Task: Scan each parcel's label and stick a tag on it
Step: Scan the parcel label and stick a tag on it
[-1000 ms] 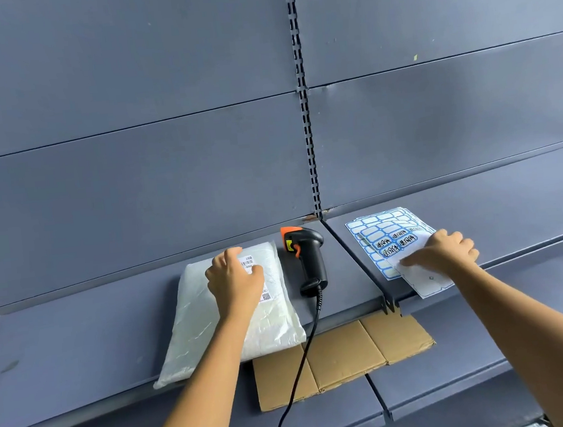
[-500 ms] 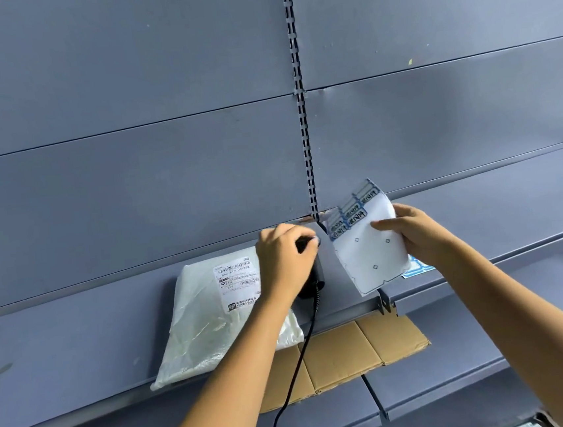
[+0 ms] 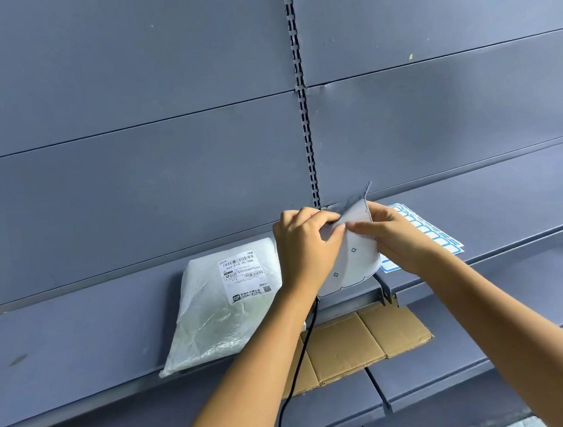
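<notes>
Below the hands, a flat piece of cardboard [image 3: 354, 340] lies on the lower shelf, and a black cable [image 3: 298, 366] hangs down past it. The scanner itself is hidden behind the left hand.

The parcel [image 3: 227, 304] lies on the shelf [image 3: 78, 336] just to the left of the left hand. Its label [image 3: 243, 275] faces up. No hand touches it now; a second ago the left hand lay on it.

Then the left hand [image 3: 307, 245] went to the scanner, and now it has moved over to the tag sheet [image 3: 353, 258]. The right hand [image 3: 399, 239] picked that sheet up off the shelf. Both hands pinch it with curled fingers, close together near its top corner.

This looks like peeling off one tag. It will likely go on the parcel next.

Just behind the right hand, another blue sheet [image 3: 423, 234] lies on the shelf.
</notes>
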Demonstrator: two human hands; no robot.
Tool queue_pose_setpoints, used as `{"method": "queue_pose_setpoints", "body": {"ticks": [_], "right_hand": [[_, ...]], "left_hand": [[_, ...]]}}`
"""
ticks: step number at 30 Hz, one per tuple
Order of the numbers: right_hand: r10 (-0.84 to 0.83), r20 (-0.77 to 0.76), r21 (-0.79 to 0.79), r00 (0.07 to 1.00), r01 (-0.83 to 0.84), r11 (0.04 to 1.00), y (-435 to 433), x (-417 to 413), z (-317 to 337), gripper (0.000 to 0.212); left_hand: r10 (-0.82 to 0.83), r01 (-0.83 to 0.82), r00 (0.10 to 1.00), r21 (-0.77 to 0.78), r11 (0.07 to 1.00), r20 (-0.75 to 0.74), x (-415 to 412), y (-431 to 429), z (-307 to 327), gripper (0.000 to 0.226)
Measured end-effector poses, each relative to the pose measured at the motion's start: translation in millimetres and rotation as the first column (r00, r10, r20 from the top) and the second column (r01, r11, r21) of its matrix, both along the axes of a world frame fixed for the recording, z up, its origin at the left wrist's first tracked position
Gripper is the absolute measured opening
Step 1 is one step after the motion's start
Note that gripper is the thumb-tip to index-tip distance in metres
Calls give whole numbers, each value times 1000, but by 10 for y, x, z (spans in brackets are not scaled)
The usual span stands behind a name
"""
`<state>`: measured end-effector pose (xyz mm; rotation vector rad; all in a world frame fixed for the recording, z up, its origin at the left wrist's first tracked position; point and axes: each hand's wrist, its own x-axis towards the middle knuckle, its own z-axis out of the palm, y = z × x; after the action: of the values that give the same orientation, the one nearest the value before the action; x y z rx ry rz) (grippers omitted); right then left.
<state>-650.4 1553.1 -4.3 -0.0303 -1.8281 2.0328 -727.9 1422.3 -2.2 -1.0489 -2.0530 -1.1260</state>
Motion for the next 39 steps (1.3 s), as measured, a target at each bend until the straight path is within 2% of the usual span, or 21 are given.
{"method": "queue_pose_setpoints", "body": {"ticks": [5,9,13,19,26,29,34,39], "right_hand": [[-4,5,40,1000,4,999,-37,2,-6,12],[-14,11,85,1000,13,996,-40,5,-18,12],[-22,17,100,1000,21,995,-37,11,-29,15],[-19,45,130,999,13,991,-19,37,-56,17],[-31,84,160,996,17,987,19,18,-112,17],[-34,88,155,996,20,988,41,9,-134,29],[-34,70,142,997,24,990,44,33,-140,25],[-42,76,80,996,36,996,63,51,-186,29]], "left_hand": [[-6,6,998,-3,1000,55,12,-33,-7,16],[-26,24,995,15,1000,95,11,-49,-9,13],[-54,53,976,12,999,210,17,-49,-18,7],[-146,136,889,53,989,435,6,-51,-61,8],[-210,190,793,96,977,572,26,-74,-15,15],[-232,193,768,129,973,597,8,-69,-19,13],[-247,180,756,170,969,606,7,-33,-55,13],[-279,140,681,254,957,677,9,4,-73,15]]}}
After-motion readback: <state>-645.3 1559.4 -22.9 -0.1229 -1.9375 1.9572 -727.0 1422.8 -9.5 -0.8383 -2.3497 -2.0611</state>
